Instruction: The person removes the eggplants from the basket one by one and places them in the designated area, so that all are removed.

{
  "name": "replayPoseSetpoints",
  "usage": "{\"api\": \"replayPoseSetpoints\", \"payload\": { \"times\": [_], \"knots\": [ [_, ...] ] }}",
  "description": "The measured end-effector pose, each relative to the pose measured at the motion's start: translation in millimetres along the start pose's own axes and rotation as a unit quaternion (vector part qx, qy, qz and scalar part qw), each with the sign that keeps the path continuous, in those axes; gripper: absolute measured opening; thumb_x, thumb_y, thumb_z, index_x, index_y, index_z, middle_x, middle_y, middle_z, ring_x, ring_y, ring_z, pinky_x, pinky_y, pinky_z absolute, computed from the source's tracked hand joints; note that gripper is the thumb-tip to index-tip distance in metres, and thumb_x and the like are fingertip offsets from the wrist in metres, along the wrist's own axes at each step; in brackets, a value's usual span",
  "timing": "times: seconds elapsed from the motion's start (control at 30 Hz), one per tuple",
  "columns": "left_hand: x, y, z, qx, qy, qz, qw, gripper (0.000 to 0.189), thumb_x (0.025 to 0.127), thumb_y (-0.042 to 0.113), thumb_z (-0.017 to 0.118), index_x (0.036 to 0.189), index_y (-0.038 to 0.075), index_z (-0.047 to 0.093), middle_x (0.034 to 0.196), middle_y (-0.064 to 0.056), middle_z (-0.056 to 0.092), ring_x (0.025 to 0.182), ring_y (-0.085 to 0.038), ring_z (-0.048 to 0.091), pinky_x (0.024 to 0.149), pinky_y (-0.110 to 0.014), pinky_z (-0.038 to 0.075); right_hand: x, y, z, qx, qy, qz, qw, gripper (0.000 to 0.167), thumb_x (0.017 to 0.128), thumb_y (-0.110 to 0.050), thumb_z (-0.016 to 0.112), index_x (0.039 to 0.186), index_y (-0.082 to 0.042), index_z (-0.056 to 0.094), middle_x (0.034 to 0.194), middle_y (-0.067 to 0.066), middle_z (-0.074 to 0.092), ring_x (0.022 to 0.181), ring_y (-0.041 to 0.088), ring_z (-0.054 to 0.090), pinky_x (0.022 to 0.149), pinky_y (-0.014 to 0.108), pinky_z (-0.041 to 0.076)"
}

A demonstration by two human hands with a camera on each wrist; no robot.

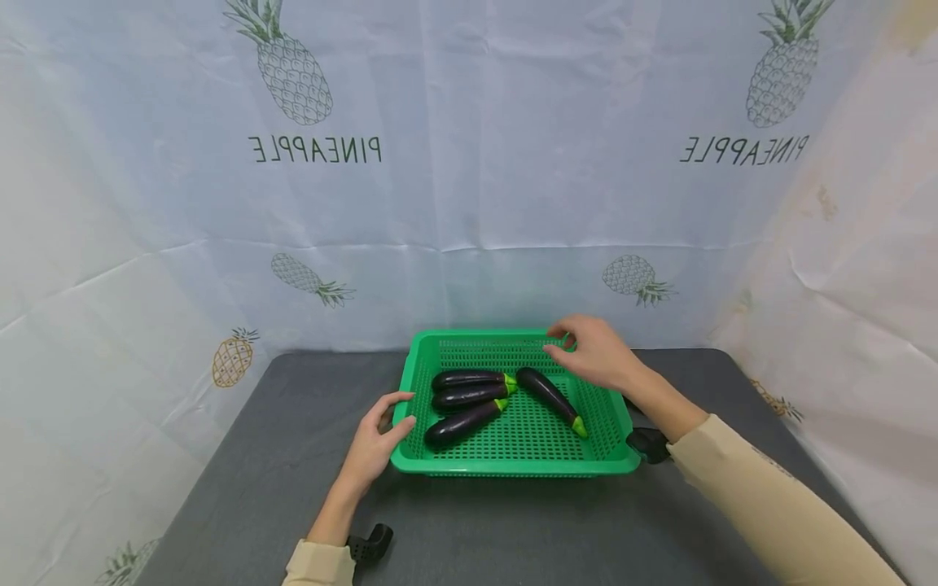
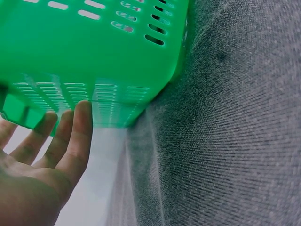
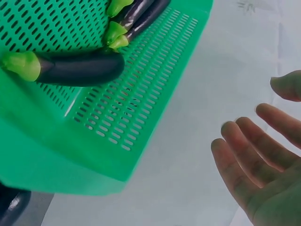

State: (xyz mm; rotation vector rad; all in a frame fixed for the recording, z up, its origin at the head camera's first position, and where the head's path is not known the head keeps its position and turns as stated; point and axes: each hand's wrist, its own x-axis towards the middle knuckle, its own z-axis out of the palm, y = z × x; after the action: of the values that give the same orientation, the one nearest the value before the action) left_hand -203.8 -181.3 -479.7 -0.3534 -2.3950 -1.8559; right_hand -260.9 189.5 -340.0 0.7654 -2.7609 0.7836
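Observation:
A green slotted basket [image 1: 513, 467] stands on a dark grey cloth-covered table. Inside lie several dark purple eggplants with green caps: a group on the left, including a front eggplant [image 1: 460, 426], and a single slanted eggplant [image 1: 548, 395] right of the middle. My left hand [image 1: 372, 439] is at the basket's left rim, thumb and fingers spread; the left wrist view has its fingers [image 2: 77, 141] by the outer wall, though contact is unclear. Over the back right corner hovers my right hand [image 1: 597, 352], fingers loosely bent and holding nothing; in the right wrist view its fingers [image 3: 263, 148] are apart from the basket.
Beyond the basket's right side, a glossy dark purple object [image 3: 13, 207], partly cut off, shows in the right wrist view. White cloth with pineapple prints [image 1: 484, 163] hangs behind and at both sides. The table [image 1: 498, 529] extends in front of the basket.

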Motion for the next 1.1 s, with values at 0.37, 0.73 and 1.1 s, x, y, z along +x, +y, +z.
{"api": "replayPoseSetpoints", "payload": {
  "times": [0.37,0.73,1.1],
  "knots": [
    [-1.3,-0.7,1.1,-0.007,0.003,-0.002,1.0,0.043,0.101,0.025,0.066,0.142,0.014,0.056,0.15,-0.012,0.05,0.132,-0.032,0.053,0.094,-0.045,0.049,18.8,2.8,25.2,0.007,-0.02,0.006,0.9998,0.031,0.098,-0.023,0.068,0.12,-0.001,0.071,0.117,0.014,0.069,0.092,0.024,0.066,0.079,0.044,0.055],
    [-0.9,-0.1,1.8,-0.006,0.004,-0.004,1.0,0.044,0.101,0.025,0.067,0.142,0.013,0.057,0.15,-0.013,0.049,0.133,-0.033,0.053,0.095,-0.048,0.049,31.5,14.4,51.6,-0.01,-0.045,0.036,0.9983,0.031,0.099,-0.023,0.067,0.121,-0.002,0.07,0.119,0.015,0.067,0.102,0.031,0.065,0.081,0.047,0.055],
    [-0.1,-2.3,0.9,-0.004,0.005,0.002,1.0,0.044,0.101,0.025,0.067,0.142,0.014,0.057,0.151,-0.012,0.048,0.136,-0.032,0.051,0.097,-0.049,0.048,39.0,23.1,71.9,-0.006,-0.08,0.099,0.9918,0.043,0.099,-0.031,0.068,0.13,-0.002,0.066,0.126,0.017,0.063,0.115,0.036,0.061,0.09,0.054,0.052]
  ]
}}
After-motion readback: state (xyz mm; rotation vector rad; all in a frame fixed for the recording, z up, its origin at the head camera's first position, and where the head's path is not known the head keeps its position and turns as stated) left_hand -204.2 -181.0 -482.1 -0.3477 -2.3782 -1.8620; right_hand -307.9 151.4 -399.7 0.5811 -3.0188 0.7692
